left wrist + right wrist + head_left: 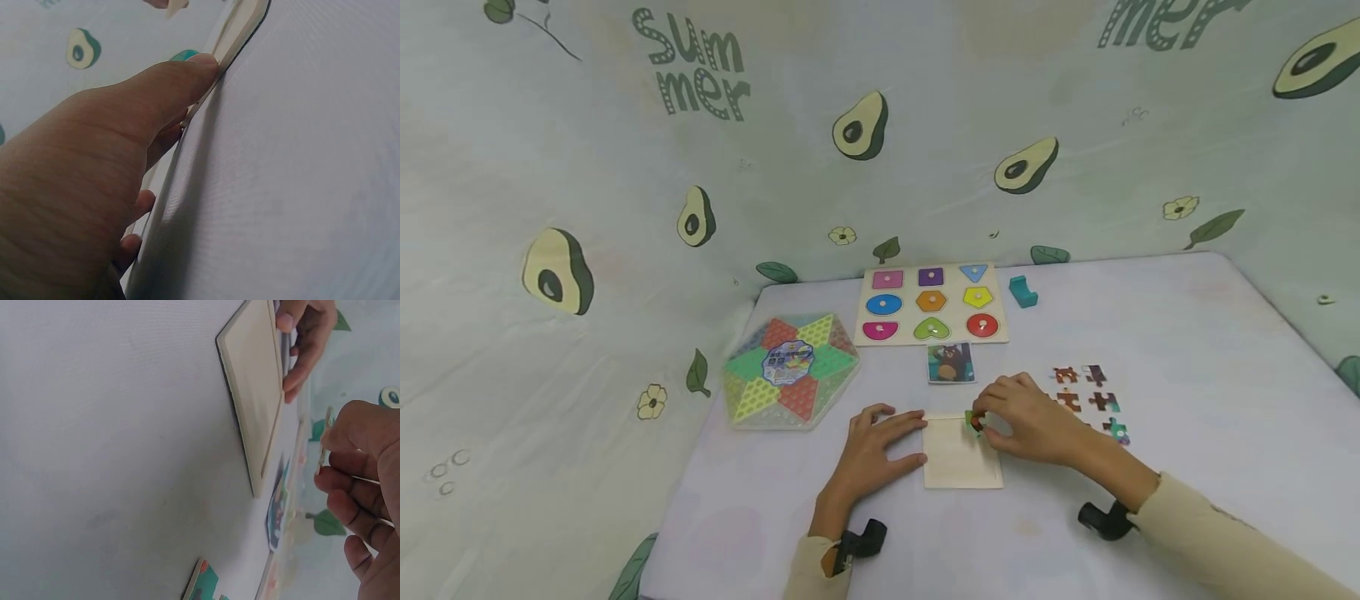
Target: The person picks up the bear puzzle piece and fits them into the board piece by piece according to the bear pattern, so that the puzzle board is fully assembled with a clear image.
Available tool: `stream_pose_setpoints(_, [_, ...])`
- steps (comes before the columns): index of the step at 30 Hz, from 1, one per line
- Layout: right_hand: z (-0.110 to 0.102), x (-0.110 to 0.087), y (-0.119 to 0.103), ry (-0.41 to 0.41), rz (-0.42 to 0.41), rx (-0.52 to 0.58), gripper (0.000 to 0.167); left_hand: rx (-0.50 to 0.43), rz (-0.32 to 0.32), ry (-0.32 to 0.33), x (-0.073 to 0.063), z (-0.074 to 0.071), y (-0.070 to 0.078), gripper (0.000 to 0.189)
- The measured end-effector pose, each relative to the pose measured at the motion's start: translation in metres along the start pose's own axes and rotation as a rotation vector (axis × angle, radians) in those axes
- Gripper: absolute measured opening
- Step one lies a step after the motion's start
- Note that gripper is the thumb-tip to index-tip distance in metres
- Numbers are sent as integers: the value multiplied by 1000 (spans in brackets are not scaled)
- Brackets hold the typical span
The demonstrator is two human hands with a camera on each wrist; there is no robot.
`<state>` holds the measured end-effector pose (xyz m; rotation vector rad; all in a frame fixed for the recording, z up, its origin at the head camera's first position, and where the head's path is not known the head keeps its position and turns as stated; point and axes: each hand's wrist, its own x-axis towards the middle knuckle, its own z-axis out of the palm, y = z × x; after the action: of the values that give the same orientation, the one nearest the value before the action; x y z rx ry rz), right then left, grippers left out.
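A square, pale wooden puzzle tray [961, 465] with a thin raised rim lies on the table, bare inside. My left hand [874, 448] rests at its left edge, thumb and fingers extended and touching the rim. Between thumb and fingertips, my right hand [1033, 423] pinches a small jigsaw piece [974, 422], green and brown, over the tray's top right corner. The right wrist view shows that piece edge-on, raised above the tray. Several loose jigsaw pieces [1103, 402] lie right of the tray, partly hidden by the right hand. A bear picture card [951, 364] lies just behind the tray.
A wooden shape board [907, 307] with colored pieces lies at the back. Left of it is a hexagonal Chinese checkers box [820, 367]. A small teal object [1022, 292] sits at the back right. An avocado-print cloth [925, 200] hangs behind the table.
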<state>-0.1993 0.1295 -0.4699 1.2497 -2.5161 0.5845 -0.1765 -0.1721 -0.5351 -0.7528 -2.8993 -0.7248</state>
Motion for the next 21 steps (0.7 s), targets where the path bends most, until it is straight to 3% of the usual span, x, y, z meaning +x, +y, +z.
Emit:
stream_pose_setpoints(6, [6,2,1,28,-37,25,22,11,10,-1,3,-1,2,53])
stream_pose_setpoints(21, [21,8,-3,-19,-36,15,22,7,10,-7,5,-2,2,53])
